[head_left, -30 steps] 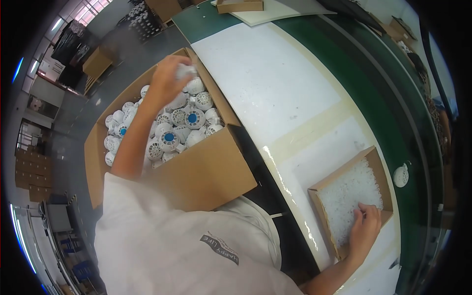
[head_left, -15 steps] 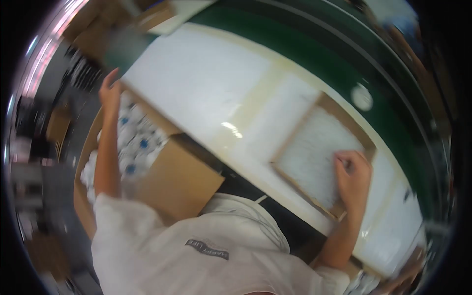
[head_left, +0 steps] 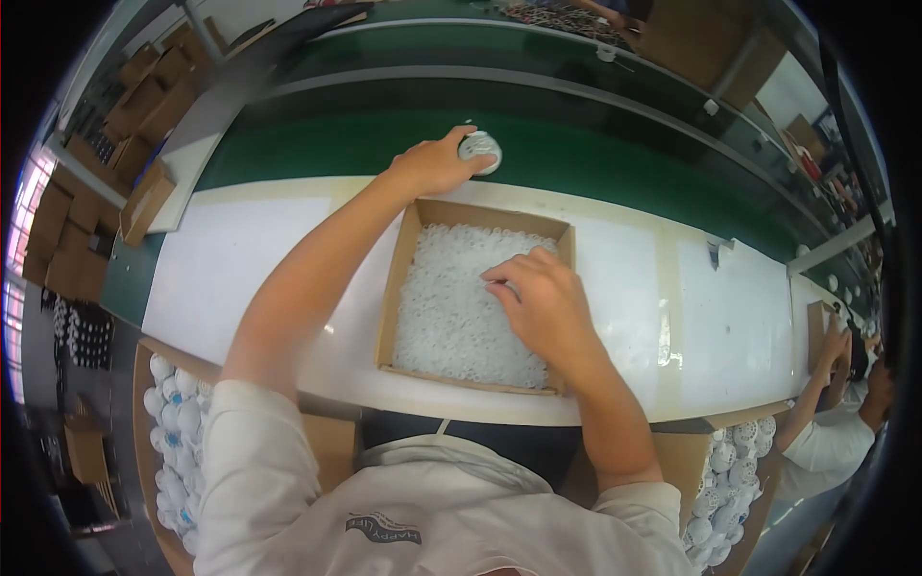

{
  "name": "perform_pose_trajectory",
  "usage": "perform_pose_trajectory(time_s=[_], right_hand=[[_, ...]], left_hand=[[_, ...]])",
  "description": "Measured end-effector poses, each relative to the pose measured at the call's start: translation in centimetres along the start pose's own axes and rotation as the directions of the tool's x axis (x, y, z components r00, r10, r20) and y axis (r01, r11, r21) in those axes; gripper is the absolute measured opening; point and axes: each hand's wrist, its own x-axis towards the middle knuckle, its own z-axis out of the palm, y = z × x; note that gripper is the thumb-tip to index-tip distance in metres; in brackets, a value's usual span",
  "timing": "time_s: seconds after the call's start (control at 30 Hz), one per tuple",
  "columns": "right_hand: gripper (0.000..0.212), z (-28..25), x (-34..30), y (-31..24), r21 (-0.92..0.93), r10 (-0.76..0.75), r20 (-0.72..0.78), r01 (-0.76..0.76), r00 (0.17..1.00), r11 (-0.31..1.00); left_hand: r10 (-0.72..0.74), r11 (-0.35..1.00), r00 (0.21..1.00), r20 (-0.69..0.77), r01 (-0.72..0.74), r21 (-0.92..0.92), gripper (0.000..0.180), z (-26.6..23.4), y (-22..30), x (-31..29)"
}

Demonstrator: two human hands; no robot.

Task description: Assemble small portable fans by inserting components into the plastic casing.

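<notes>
Out over the green conveyor belt, my left hand (head_left: pixel 432 163) has its thumb and fingers around the rim of a round white plastic piece (head_left: pixel 481 151). My right hand (head_left: pixel 545 305) is above a shallow cardboard tray (head_left: pixel 386 326) on the white worktable. Its thumb and index finger are pinched together; anything between them is too small to make out. Many small translucent white rings (head_left: pixel 451 312) fill the tray, and my right hand covers part of them.
Cardboard boxes of white round parts stand at my left (head_left: pixel 144 422) and right (head_left: pixel 759 509). Beyond the worktable (head_left: pixel 250 250) runs the green belt (head_left: pixel 317 125). A co-worker (head_left: pixel 826 432) sits at the far right. Stacked cartons (head_left: pixel 144 106) fill the back left.
My left hand has gone from the box of round parts at the left to the white piece on the belt. The view has turned; my right hand stays over the tray, pinched.
</notes>
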Motion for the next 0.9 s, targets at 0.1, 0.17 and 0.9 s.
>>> perform_pose_trajectory(time_s=[0.1,0.17,0.9], right_hand=[[0.013,0.3,0.1,-0.3,0.009,0.068,-0.043,-0.068,0.997,0.998],[0.013,0.1,0.3,-0.3,0.022,0.108,-0.065,-0.106,0.992,0.994],[0.015,-0.9,0.7,-2.3,0.922,0.325,0.003,-0.128,0.946,0.365]], left_hand=[[-0.044,0.995,0.996,0.075,0.050,-0.091,0.076,1.4,-0.1,3.7],[-0.060,0.959,0.986,0.156,0.101,-0.265,0.077,1.5,-0.3,4.6],[0.316,0.424,0.913,-0.258,-0.379,-0.823,0.017,0.4,1.8,-15.9]])
